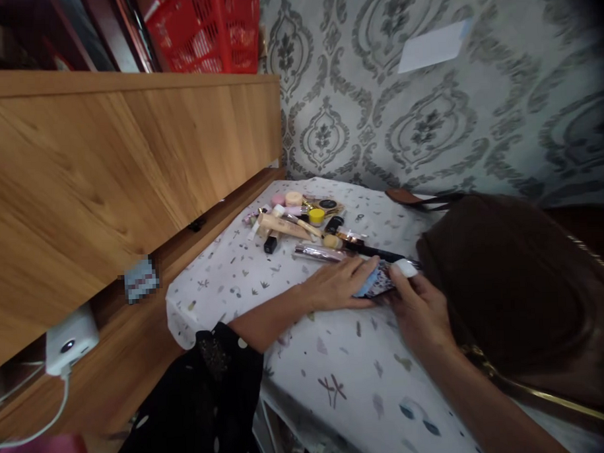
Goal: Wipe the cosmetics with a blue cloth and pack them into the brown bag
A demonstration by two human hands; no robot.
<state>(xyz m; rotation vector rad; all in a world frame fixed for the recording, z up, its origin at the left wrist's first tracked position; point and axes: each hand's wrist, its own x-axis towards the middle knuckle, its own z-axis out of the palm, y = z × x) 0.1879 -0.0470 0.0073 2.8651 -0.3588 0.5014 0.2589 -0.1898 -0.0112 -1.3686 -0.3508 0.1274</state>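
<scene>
Support evenly the patterned item [382, 280], with left hand [334, 285] loosely holding left end, right hand [426, 314] half-curled around right; press gently beside the cosmetics [289, 227].

Left sleeve [196, 395], seen remotely: black fabric with scattered white dots. Near the cuff I note a speckled panel [213, 355] (weave too blurred to identify).

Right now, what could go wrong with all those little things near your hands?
The left hand is close to the shiny pinkish tube, so a nudge might roll it. Either arm could drag the printed cloth and perhaps shift the jumbled cosmetics. The right hand is beside the brown bag, which it might bump.
</scene>
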